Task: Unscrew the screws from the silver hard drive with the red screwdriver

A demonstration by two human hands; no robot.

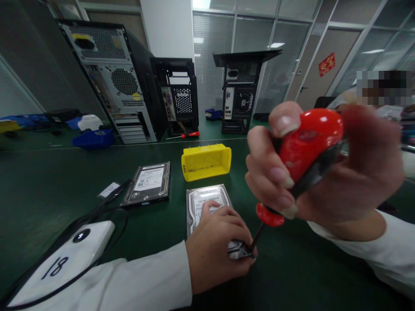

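My right hand [350,172] is closed round the handle of a red and black screwdriver [313,140], close to the camera and partly blurred. The screwdriver's thin shaft slants down to the near right corner of a silver hard drive [193,202]; whether its tip sits in a screw is too small to tell. My left hand [220,246] lies over this hard drive, thumb and fingers gripping its sides, and hides much of its label and near half. To the left, a second hard drive [151,181] lies label up on the green table.
Behind the drives stands a yellow bin [207,166] with small bits inside. Three computer cases [116,82] line the back, with another red screwdriver [186,135] before them. A white power bank [68,259] with black cables lies left. A person [382,93] is at far right.
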